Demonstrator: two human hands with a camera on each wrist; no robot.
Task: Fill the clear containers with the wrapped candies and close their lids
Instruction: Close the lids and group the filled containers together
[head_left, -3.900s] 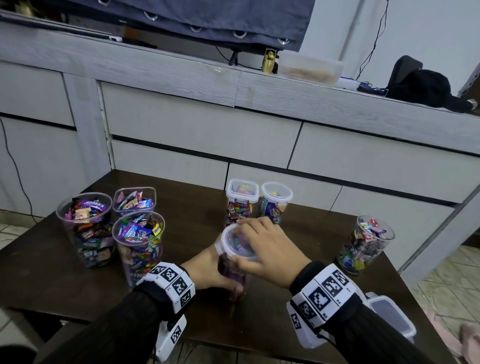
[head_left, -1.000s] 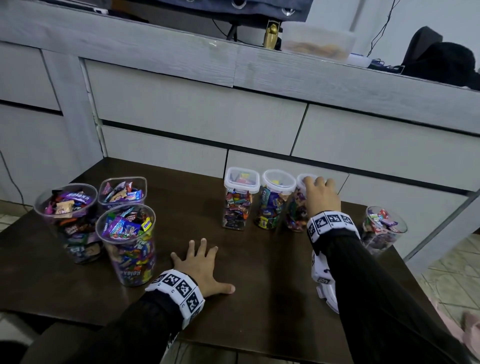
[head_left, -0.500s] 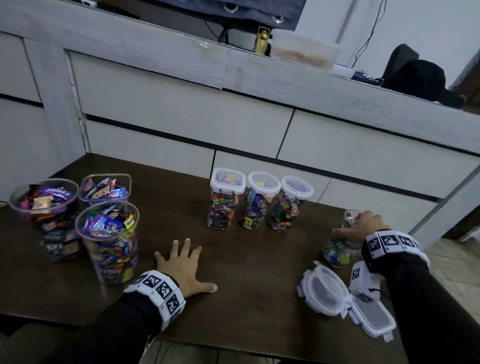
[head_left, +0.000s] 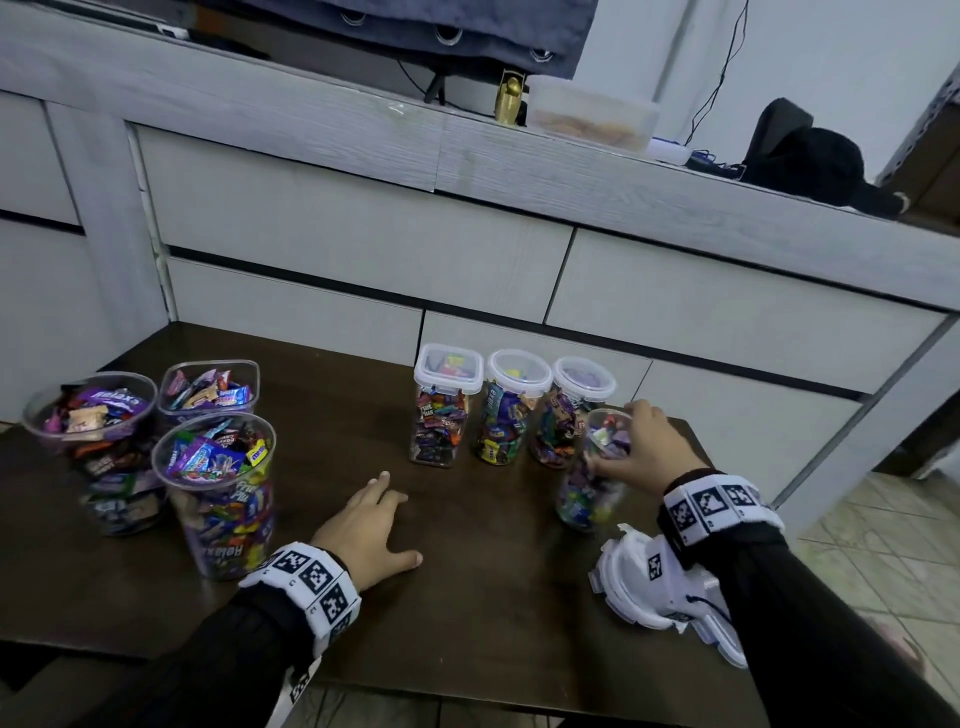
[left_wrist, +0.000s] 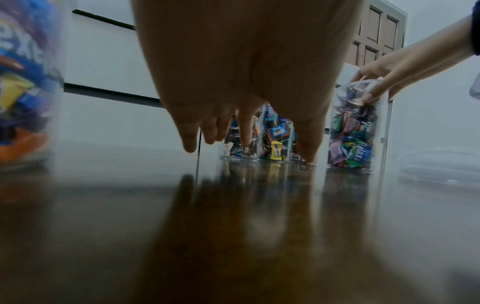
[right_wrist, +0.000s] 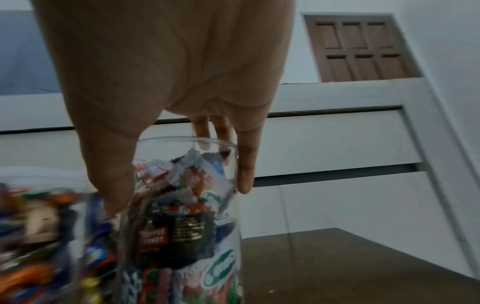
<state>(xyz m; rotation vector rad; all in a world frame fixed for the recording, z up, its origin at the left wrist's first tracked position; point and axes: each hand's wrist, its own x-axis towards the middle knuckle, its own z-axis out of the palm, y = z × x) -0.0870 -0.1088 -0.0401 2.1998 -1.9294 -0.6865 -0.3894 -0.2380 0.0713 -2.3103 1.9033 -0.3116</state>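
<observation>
I see the table (head_left: 467, 597) carrying three open tubs (head_left: 218, 493) at left and three lidded jars (head_left: 514, 405) at the back. My right hand (head_left: 641, 449) grips the open jar (head_left: 592, 483) by its rim, beside the lidded row. Loose lids (head_left: 631, 587) lie nearby. My left hand (head_left: 371, 530) rests flat, fingers spread, holding nothing.

Three lidded candy containers (head_left: 514, 405) stand in a row. A fourth, lidless container (head_left: 592, 470) stands just right of them, full of wrapped candies (right_wrist: 182, 216). Two loose lids (head_left: 631, 582) lie nearby.
</observation>
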